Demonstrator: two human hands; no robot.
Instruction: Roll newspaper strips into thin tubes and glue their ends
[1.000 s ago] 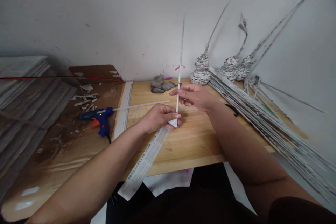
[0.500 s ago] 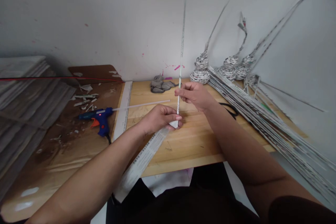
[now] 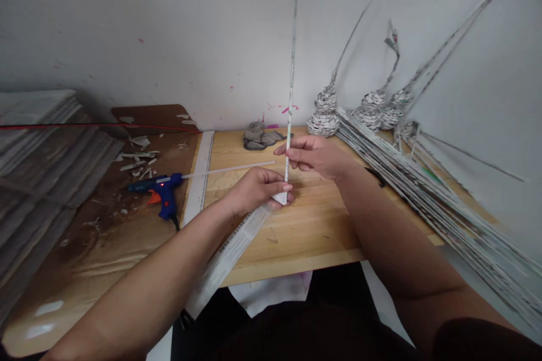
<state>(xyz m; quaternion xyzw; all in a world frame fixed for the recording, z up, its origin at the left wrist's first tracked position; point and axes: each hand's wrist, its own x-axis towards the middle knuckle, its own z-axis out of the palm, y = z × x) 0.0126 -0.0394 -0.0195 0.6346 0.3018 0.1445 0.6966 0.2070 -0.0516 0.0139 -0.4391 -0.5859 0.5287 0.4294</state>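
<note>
A thin rolled newspaper tube (image 3: 291, 79) stands almost upright over the wooden board, its top blurred against the wall. Its lower end is pinched between the thumb and fingers of my left hand (image 3: 256, 187), where a flat newspaper strip (image 3: 239, 248) joins it. That strip slants down toward my lap, past the board's front edge. Slightly higher, my right hand (image 3: 317, 157) has its thumb against the tube with the fingers behind it, the index finger reaching out past the tube.
A blue glue gun (image 3: 167, 192) with a long glue stick lies left, by a white ruler-like strip (image 3: 197, 180). Stacked newspaper (image 3: 51, 180) fills the far left. A grey cloth (image 3: 260, 136), woven paper gourd shapes (image 3: 324, 113) and a bundle of paper tubes (image 3: 406, 192) sit behind and right.
My right hand's fingers have rolled round the tube, the index finger now stretched further left. The tube's top has leaned slightly left. My left hand stays in nearly the same place.
</note>
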